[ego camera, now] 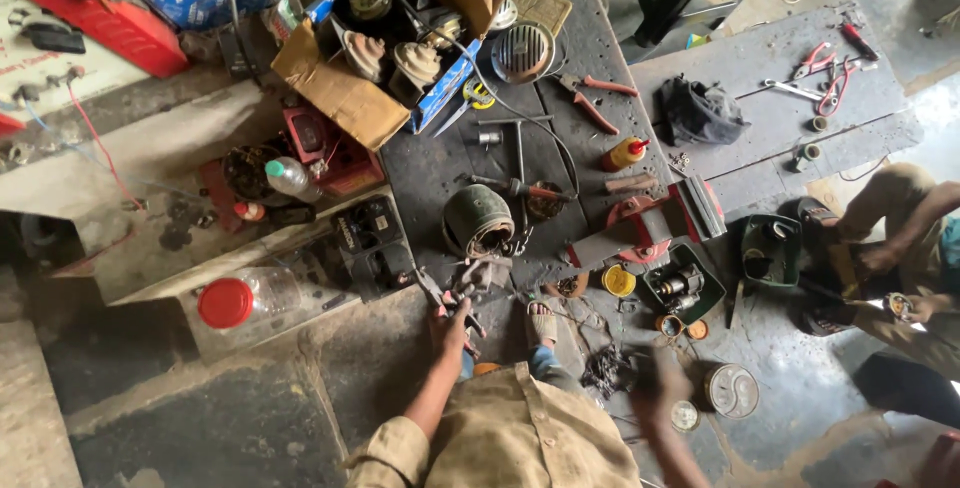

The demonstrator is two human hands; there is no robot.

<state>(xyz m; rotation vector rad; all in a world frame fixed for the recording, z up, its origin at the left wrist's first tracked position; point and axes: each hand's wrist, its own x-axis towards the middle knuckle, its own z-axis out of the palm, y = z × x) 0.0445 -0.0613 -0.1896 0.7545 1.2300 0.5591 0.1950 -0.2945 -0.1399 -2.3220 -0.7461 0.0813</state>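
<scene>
My left hand (449, 320) is closed around a pair of small pliers (432, 290) at the front edge of a dark workbench (440, 173). Just past it lie a grey crumpled metal part (482, 273) and a round motor stator with copper windings (478, 220). My right hand (660, 380) is lower right and motion-blurred, above the floor between a tangle of dark wire (605, 368) and a round tin lid (733, 391). Whether it holds anything is unclear. My sandalled foot (541, 324) rests between the two hands.
A cardboard box (345, 98) of motor parts stands at the back. Red-handled pliers (590, 98), a yellow bottle (625, 154) and a red vise (640, 228) lie on the bench. A red-lidded jar (245, 300) is at left. Another person (900, 258) works at right.
</scene>
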